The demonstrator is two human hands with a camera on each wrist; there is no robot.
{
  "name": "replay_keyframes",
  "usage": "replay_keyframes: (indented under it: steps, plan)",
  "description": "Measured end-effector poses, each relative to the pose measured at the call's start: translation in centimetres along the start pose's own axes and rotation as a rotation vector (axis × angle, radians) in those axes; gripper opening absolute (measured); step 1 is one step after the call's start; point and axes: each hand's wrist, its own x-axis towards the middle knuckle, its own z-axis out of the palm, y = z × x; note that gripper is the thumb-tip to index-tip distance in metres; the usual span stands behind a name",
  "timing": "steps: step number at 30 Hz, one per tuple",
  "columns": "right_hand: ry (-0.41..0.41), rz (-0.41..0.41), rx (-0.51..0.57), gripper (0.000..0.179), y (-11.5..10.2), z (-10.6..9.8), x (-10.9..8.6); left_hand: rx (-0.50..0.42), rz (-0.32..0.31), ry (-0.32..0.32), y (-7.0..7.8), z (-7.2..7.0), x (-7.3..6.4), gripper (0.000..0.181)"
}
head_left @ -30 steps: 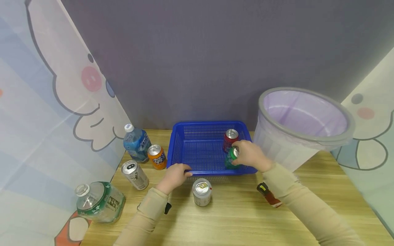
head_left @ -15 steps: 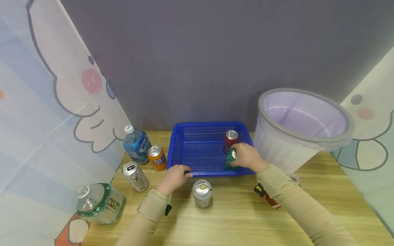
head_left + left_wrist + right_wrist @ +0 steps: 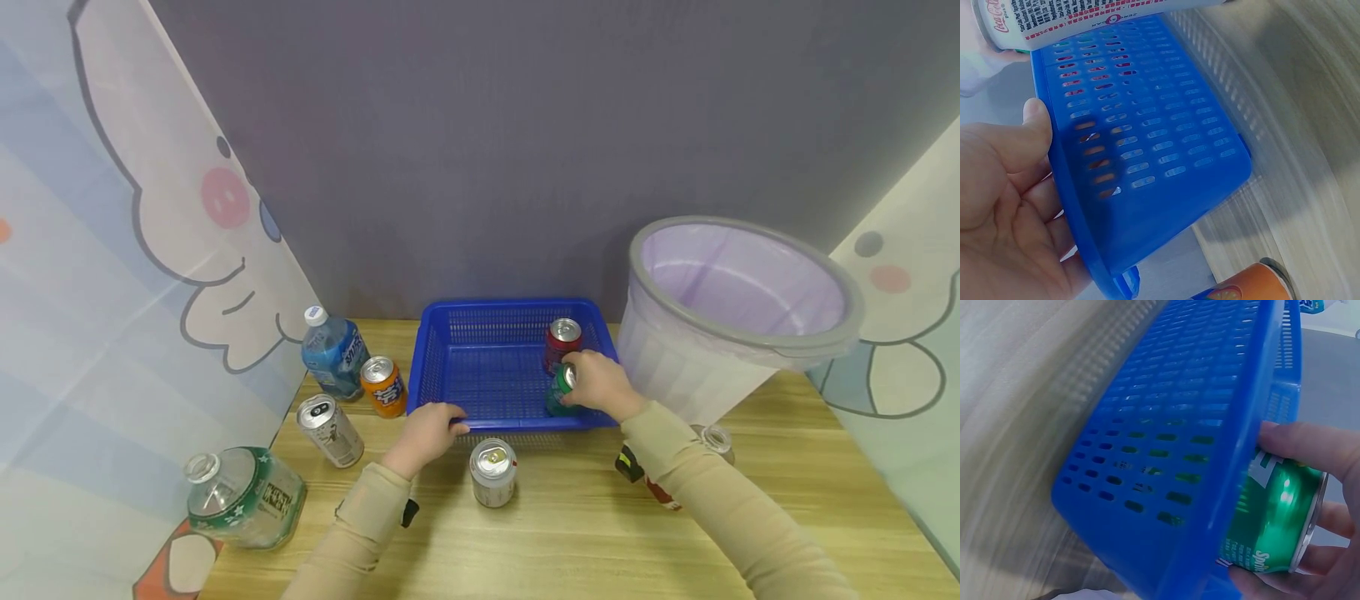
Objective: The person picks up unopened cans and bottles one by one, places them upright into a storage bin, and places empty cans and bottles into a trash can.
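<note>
A blue plastic basket [image 3: 480,422] stands against the grey wall. My left hand [image 3: 428,436] holds its front rim near the left corner; in the left wrist view the thumb [image 3: 1037,128] lies over the rim, with the fingers behind it. Inside the basket's right end, my right hand [image 3: 602,382] grips a green Sprite can [image 3: 1275,512] by its upper part, thumb on one side and fingers round the other. Just behind it stands a dark red can [image 3: 562,343]. A silver-white can [image 3: 492,475] stands on the table in front of the basket, near my left hand.
To the left are an orange can [image 3: 385,390], a blue-labelled bottle [image 3: 335,357], a tilted white can [image 3: 331,431] and a big clear bottle [image 3: 251,498]. A lined bin [image 3: 675,367] rises at right. A red-brown bottle [image 3: 660,493] and a clear bottle neck [image 3: 717,440] show beside my right forearm.
My right hand has shifted slightly left and down with the Sprite can inside the basket. The right forearm moved left, uncovering the clear bottle neck. My left hand stays on the rim.
</note>
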Motion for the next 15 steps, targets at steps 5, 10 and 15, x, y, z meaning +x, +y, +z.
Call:
replay_keyframes:
  steps: [5, 10, 15]
  plan:
    - [0.004, 0.005, -0.006, 0.068, 0.3, 0.4, 0.3, 0.001, 0.005, 0.003, 0.0, 0.0, 0.0, 0.020]
    - [0.010, 0.002, -0.007, 0.068, 0.5, 0.9, 0.6, 0.001, 0.004, 0.002, 0.0, 0.0, 0.0, 0.019]
    - [0.019, -0.005, -0.014, 0.067, 0.6, 1.2, 0.9, 0.004, 0.012, 0.007, 0.0, 0.0, 0.0, 0.018]
